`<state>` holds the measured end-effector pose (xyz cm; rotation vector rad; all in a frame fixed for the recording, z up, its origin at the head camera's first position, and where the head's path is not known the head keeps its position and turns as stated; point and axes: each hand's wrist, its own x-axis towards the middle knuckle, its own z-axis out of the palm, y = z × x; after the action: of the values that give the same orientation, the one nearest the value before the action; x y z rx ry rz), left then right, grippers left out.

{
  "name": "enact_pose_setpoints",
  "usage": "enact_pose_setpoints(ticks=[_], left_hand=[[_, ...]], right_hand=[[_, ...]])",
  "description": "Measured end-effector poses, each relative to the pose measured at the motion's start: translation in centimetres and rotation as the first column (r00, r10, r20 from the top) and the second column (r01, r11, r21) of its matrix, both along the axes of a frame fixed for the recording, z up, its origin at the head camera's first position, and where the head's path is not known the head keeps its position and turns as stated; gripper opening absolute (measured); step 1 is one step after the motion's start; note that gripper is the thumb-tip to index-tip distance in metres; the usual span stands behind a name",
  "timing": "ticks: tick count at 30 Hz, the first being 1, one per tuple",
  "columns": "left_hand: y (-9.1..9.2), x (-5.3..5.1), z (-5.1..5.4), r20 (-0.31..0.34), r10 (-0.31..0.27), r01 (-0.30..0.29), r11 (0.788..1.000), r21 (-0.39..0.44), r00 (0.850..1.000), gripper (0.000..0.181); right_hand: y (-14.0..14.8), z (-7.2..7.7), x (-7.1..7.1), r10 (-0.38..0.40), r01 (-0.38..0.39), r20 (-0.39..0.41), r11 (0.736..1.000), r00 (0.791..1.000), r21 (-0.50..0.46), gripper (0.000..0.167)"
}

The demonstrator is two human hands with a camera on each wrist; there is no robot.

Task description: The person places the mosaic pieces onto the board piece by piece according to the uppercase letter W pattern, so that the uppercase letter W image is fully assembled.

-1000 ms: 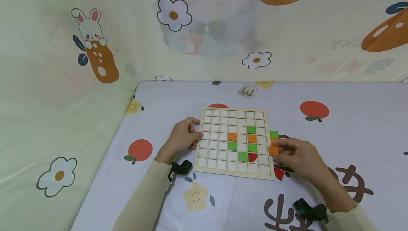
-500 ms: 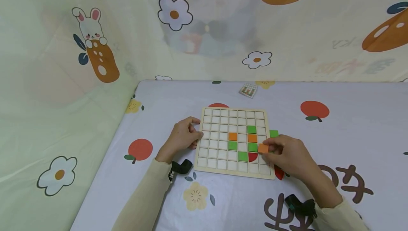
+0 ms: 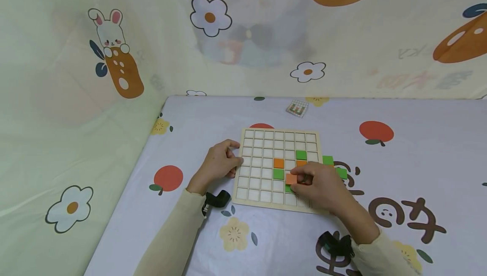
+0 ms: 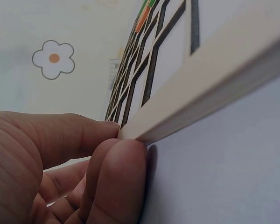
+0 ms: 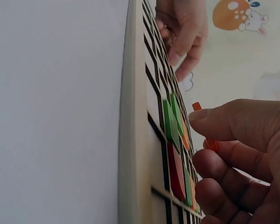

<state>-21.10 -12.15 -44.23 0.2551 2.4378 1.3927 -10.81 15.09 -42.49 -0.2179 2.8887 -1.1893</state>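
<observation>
A square wooden grid board (image 3: 253,200) lies on the table with green and orange tiles (image 3: 279,163) in some cells. My left hand (image 3: 217,162) holds the board's left edge between thumb and index finger, seen closely in the left wrist view. Over the lower right cells, my right hand (image 3: 323,185) pinches an orange square tile (image 3: 291,178) between thumb and fingers. The right wrist view shows this tile (image 5: 212,143) edge-on, apart from the board's surface. A red tile (image 5: 175,172) with a curved side sits in a cell there; the right hand hides it in the head view.
Two green tiles (image 3: 327,160) lie by the board's right edge. A small card (image 3: 297,108) with a grid pattern lies behind the board. The tablecloth (image 3: 205,115) is printed with fruit and flowers, and patterned curtains (image 3: 243,81) hang at the back and left.
My right hand has carried the orange tile leftward from beside the board to over its lower right cells. A green tile right of the board has come into view. The left hand stays put.
</observation>
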Motion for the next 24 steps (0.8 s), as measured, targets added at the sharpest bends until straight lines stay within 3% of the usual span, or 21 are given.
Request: enact_pose_setpoints(ticks=[10, 24], left_hand=[[0.0, 0.0, 0.1, -0.005, -0.001, 0.001, 1.0, -0.01, 1.0, 0.043], [0.1, 0.0, 0.1, -0.009, 0.0, 0.0, 1.0, -0.024, 1.0, 0.043]], right_hand=[[-1.7, -0.1, 0.0, 0.011, -0.012, 0.028, 0.999, 1.0, 0.043, 0.024], [-2.3, -0.2, -0.1, 0.061, -0.057, -0.05, 0.996, 0.997, 0.076, 0.024]])
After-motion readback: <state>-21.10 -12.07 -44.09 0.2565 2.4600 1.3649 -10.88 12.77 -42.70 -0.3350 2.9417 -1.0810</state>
